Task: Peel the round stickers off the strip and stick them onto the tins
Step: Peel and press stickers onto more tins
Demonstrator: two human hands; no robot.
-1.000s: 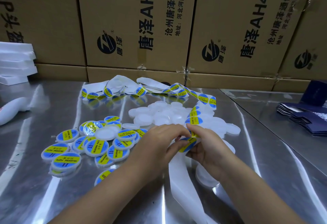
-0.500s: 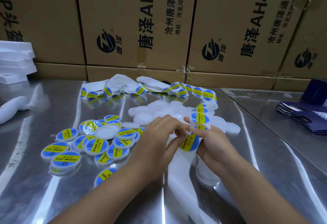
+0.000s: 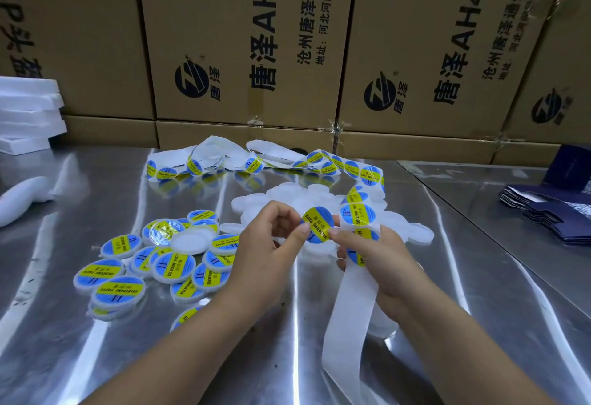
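A round blue and yellow sticker point(image 3: 318, 224) is lifted off the white strip point(image 3: 358, 222); my left hand point(image 3: 268, 244) pinches its left edge between thumb and fingers. My right hand point(image 3: 380, 254) grips the strip, whose bare backing point(image 3: 348, 318) hangs down toward me. The rest of the strip with several stickers curls to the back point(image 3: 256, 164). Several plain white tins point(image 3: 287, 195) lie behind my hands. A pile of labelled tins point(image 3: 172, 264) lies on the left.
The work surface is a shiny metal table point(image 3: 96, 340). Cardboard boxes point(image 3: 243, 46) wall off the back. White foam pieces point(image 3: 28, 113) are stacked at far left, dark blue folded cartons point(image 3: 550, 212) at far right.
The sticker has come off the strip: my left hand pulled it up and leftward while my right hand drew the strip slightly right. The strip has fed forward.
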